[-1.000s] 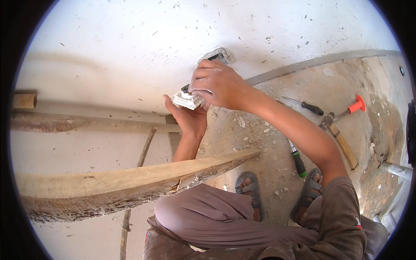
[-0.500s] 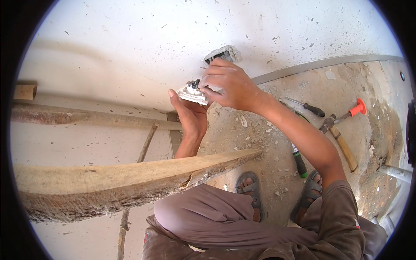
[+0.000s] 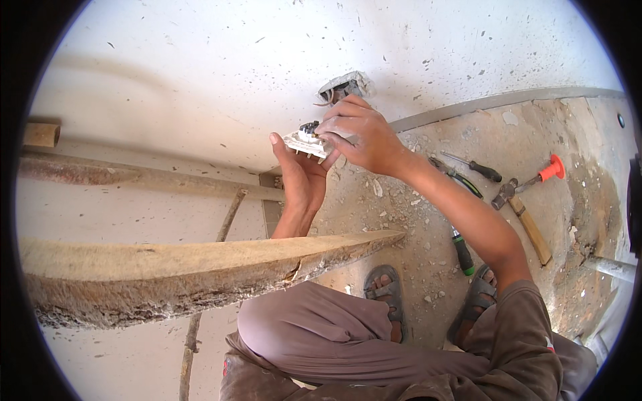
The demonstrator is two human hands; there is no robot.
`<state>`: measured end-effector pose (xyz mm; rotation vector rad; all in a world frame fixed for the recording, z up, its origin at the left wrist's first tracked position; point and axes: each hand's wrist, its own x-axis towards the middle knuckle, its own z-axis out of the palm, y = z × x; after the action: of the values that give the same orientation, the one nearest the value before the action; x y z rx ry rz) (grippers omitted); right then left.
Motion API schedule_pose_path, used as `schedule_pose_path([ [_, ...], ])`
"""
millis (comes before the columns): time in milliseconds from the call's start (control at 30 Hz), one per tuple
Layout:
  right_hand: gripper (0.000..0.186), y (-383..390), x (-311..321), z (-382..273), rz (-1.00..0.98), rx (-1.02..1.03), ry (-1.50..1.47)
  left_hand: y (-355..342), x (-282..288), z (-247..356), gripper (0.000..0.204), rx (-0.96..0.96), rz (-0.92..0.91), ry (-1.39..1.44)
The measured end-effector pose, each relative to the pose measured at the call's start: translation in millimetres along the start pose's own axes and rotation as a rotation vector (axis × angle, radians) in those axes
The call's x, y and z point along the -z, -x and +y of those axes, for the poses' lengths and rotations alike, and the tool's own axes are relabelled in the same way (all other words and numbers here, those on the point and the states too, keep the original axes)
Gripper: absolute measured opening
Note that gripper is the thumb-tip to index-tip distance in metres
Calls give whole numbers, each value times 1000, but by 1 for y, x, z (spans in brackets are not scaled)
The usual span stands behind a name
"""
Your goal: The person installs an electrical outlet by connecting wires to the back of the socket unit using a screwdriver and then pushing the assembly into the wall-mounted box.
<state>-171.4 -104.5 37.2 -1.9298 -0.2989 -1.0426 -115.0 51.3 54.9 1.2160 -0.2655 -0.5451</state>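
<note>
A white fitting (image 3: 306, 145) is held in front of the wall (image 3: 200, 53), near a ragged hole (image 3: 362, 81). It is seen from its side: a flat, pale plate with straight edges is turned toward the palm, and a narrower body is raised upon it. At the top a black part (image 3: 309, 127) is carried, while a few short, pale projections are shown under the plate. The fitting is cradled by the left hand (image 3: 305, 182), between the raised thumb and the bent fingers. By the right hand (image 3: 364, 137) the black part is approached closely, with fingers curled and tips drawn together; what is pinched there cannot be told.
</note>
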Motion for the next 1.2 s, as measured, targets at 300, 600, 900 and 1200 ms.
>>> schedule_pose_path([
  [300, 10, -4, 6, -10, -15, -97, 16, 4, -7, 4, 83, 66, -3, 80],
  [600, 8, -2, 8, -3, -110, -69, 53, 3, -6, 1, 83, 85, -11, 60],
  [900, 12, 4, 17, 7, 28, -103, 22, -1, -9, 1, 71, 123, -19, 192],
  [1200, 18, 91, 177, 90, -1039, -576, 595, 3, 19, -8, 68, 272, -50, 236],
])
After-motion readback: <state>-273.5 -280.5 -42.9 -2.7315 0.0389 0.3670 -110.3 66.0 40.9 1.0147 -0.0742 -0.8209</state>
